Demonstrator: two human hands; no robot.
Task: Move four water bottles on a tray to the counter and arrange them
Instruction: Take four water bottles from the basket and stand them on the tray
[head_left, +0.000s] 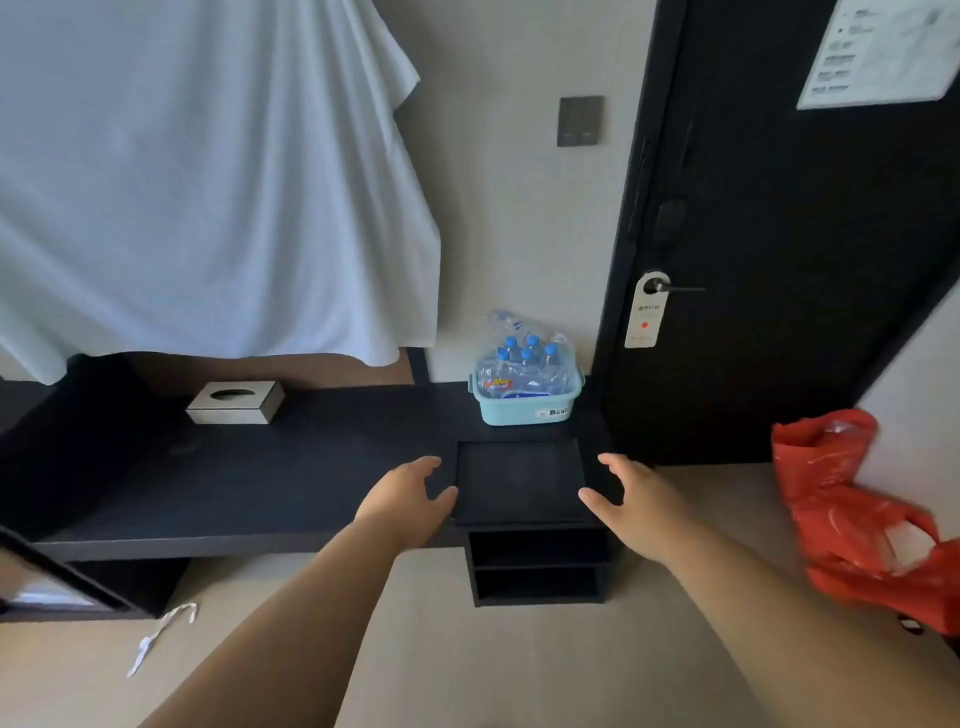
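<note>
Several clear water bottles (527, 358) with blue caps stand in a light blue plastic basket (524, 408) at the back right of the dark counter (260, 478). In front of the basket lies a flat black tray (519, 480) with nothing on it. My left hand (410, 499) hovers at the tray's left edge, fingers apart, holding nothing. My right hand (639, 493) is at the tray's right edge, also open. Whether the fingers touch the tray I cannot tell.
A metal tissue box (236, 402) sits on the counter's back left. A white sheet (197, 182) hangs over the wall above. A black door (779, 234) with a hanger tag stands right. A red plastic bag (852, 514) lies at the far right. Open shelves (537, 566) sit under the tray.
</note>
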